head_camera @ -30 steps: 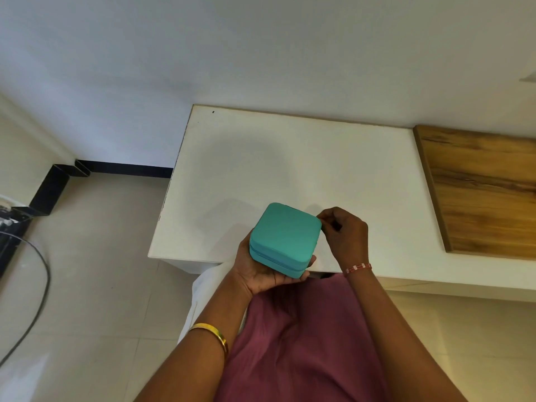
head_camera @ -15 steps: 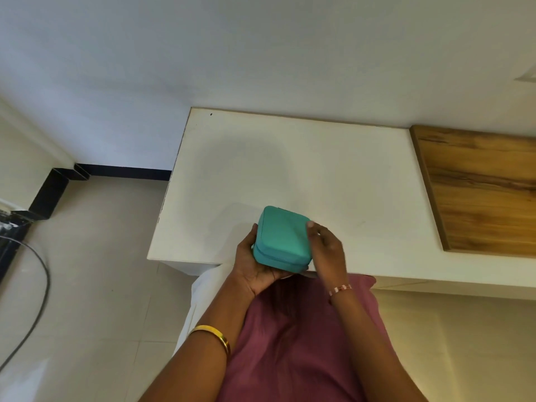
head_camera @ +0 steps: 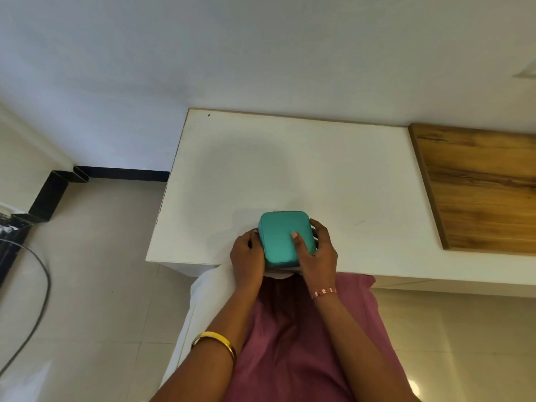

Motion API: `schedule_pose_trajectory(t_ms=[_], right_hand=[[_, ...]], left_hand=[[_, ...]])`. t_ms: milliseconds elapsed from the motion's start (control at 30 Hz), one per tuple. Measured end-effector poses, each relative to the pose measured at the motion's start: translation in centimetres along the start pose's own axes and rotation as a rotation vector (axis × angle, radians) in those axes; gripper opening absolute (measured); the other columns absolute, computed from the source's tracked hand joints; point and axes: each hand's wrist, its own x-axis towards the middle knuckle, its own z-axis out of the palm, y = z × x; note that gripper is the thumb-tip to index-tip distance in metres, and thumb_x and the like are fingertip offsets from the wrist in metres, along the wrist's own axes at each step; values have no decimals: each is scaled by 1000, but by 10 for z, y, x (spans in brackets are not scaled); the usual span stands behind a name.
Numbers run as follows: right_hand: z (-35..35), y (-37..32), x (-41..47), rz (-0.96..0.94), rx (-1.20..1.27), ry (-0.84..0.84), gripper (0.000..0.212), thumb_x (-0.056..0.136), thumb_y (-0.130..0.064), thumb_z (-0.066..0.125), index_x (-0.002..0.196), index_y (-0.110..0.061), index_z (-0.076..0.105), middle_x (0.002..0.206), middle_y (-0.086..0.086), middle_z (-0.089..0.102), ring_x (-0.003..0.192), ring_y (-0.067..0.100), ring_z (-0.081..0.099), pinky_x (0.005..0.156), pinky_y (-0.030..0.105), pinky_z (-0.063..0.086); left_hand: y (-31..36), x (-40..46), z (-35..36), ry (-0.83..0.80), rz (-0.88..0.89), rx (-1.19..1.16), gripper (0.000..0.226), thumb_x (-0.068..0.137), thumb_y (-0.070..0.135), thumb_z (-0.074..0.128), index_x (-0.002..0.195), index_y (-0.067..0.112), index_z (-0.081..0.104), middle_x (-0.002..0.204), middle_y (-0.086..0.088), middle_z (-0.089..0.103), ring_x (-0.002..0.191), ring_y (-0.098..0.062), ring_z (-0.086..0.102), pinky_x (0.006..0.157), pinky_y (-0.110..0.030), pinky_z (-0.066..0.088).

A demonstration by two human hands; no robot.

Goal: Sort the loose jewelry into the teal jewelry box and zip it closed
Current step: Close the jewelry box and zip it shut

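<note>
While both hands bracket it, the teal jewelry box (head_camera: 285, 237) sits lid-down-shut at the 6 o'clock edge of the white table (head_camera: 290, 169), its near side overhanging the lip slightly. Left hand (head_camera: 248, 259) cups the box's 9 o'clock wall, fingers curled against it. Right hand (head_camera: 317, 253) wraps the 3 o'clock wall, with one finger laid flat across the lid. Both hands therefore grasp the box; neither is free.

No loose jewelry is visible on the table. Zipper seam and pull: hidden from this angle, so cannot tell whether it is fully run.

Handling judgement: small, rounded-corner case, likely light, semi-rigid shell with a smooth skin that could slip under a one-sided pinch. Best hold is as now, opposing side walls, palm low, with lid pressure to keep the halves mated. Contents may shift if tilted.

A wooden panel (head_camera: 478, 187) lies at 3 o'clock, well apart from the box.
</note>
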Motion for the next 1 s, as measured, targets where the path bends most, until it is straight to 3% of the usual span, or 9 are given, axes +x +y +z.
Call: schedule_pose_trajectory(t_ms=[100, 200, 333, 467, 633, 800, 900, 1000], right_hand=[[-3, 1, -2, -10, -49, -75, 50, 87, -21, 61, 133, -11, 44, 133, 4, 52, 117, 15, 50, 92, 16, 40], [-6, 2, -5, -26, -64, -147, 56, 87, -17, 61, 138, -13, 38, 139, 2, 45, 118, 8, 44, 90, 7, 32], [-10, 5, -6, -22, -107, -257, 69, 83, -9, 63, 142, -16, 28, 139, 3, 44, 111, 9, 46, 81, 1, 33], [-16, 7, -2, -26, -164, -359, 76, 83, -13, 65, 144, -16, 19, 141, 5, 42, 111, 6, 44, 80, 2, 32], [-13, 7, -2, -43, -178, -336, 77, 82, -19, 67, 144, -16, 21, 143, 0, 40, 118, 9, 45, 84, 5, 34], [-8, 3, -3, -55, -222, -306, 77, 82, -25, 67, 144, -20, 23, 139, 0, 46, 118, 19, 52, 88, 18, 41], [-4, -9, 8, -48, -272, -325, 78, 82, -29, 66, 145, -21, 20, 135, 4, 51, 114, 23, 55, 89, 25, 43], [36, -17, 62, -29, -268, -384, 80, 82, -29, 67, 145, -19, 19, 136, 7, 50, 115, 24, 53, 93, 28, 44]], left_hand=[[0, 2, -2, 77, 49, 60, 26, 93, 11, 43, 108, 6, 63, 108, -10, 63, 94, -16, 54, 82, -25, 41], [4, 0, -4, 120, 83, 42, 28, 89, 2, 46, 109, 10, 63, 111, -5, 64, 100, -16, 57, 84, -21, 41], [11, -8, -11, 80, 122, 43, 33, 89, 1, 43, 113, 10, 63, 114, -5, 65, 98, -12, 56, 84, -19, 41], [10, -15, -21, -119, 162, 30, 42, 90, 3, 44, 129, 18, 51, 120, 4, 58, 103, -8, 53, 78, -11, 40], [7, -15, -23, -358, 182, 142, 72, 85, 1, 55, 145, 20, 19, 129, 13, 38, 112, -3, 40, 72, 6, 34], [6, -8, -28, -378, 198, 184, 73, 87, 7, 56, 145, 19, 14, 145, 0, 36, 123, -9, 40, 91, -8, 30], [11, 2, -29, -334, 207, 166, 69, 87, 8, 57, 145, 16, 19, 144, -3, 39, 127, -16, 40, 90, -7, 29], [12, 66, -20, -258, 218, 168, 69, 87, 10, 58, 144, 15, 21, 142, -5, 42, 127, -18, 43, 92, -11, 32]])
